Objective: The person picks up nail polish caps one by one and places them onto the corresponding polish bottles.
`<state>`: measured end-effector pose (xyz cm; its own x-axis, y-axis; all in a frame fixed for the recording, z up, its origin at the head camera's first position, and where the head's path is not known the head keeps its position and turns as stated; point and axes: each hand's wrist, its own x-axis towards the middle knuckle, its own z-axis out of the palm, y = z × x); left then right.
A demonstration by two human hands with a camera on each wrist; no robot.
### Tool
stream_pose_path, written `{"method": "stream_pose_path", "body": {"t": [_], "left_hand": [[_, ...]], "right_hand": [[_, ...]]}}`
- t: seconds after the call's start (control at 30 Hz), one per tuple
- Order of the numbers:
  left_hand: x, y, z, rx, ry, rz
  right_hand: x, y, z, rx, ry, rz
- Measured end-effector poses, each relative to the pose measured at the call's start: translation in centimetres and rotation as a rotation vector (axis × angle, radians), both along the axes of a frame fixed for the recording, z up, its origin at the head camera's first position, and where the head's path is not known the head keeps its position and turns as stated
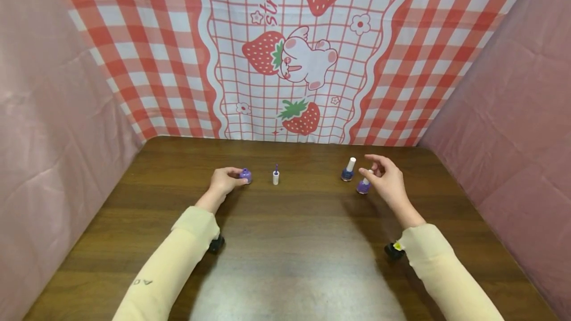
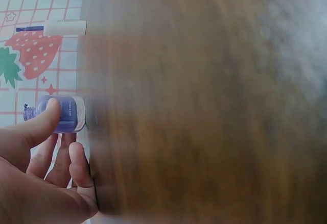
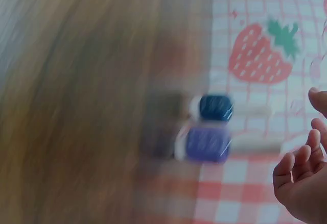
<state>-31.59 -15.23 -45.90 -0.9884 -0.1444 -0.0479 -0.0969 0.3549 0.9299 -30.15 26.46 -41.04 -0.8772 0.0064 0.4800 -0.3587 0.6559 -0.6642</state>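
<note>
My left hand (image 1: pixel 221 181) pinches an uncapped purple nail polish bottle (image 1: pixel 246 177) between thumb and fingers; its bare threaded neck shows in the left wrist view. Just right of it stands the white cap (image 1: pixel 275 178), upside down with its purple-coated brush pointing up. On the right side, my right hand (image 1: pixel 389 178) is held with fingers loosely bent by a second purple polish bottle (image 1: pixel 363 187), which wears a white cap. In the right wrist view the fingers (image 3: pixel 284 170) are apart from that bottle. A dark blue polish bottle (image 1: pixel 347 175) with a white cap stands beside it.
All the bottles stand toward the back of a brown wooden table (image 1: pixel 285 241). Behind it hangs a red-and-white strawberry cloth (image 1: pixel 160 63). Pink fabric (image 1: pixel 504 88) closes off both sides. Each wrist carries a small black device (image 1: pixel 216 244).
</note>
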Motion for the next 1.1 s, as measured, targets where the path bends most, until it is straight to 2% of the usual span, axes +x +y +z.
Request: {"method": "stream_pose_path", "body": {"t": [0.1, 0.23, 0.47, 0.77, 1.1], "left_hand": [[0.0, 0.1, 0.0, 0.0, -0.007, 0.01], [0.2, 0.4, 0.5, -0.01, -0.039, 0.017], [0.5, 0.5, 0.8, -0.017, -0.044, 0.023], [0.3, 0.7, 0.4, 0.001, -0.049, 0.043], [0.3, 0.9, 0.5, -0.004, -0.06, 0.05]], "right_hand": [[0.3, -1.5, 0.8, 0.005, 0.001, 0.041], [0.5, -3.5, 1.5, -0.056, -0.061, 0.121], [-0.2, -6.7, 1.3, -0.201, -0.168, 0.201], [-1.0, -10.2, 0.2, -0.327, -0.342, 0.285], [-2.5, -14.0, -2.2, -0.445, -0.45, 0.352]]}}
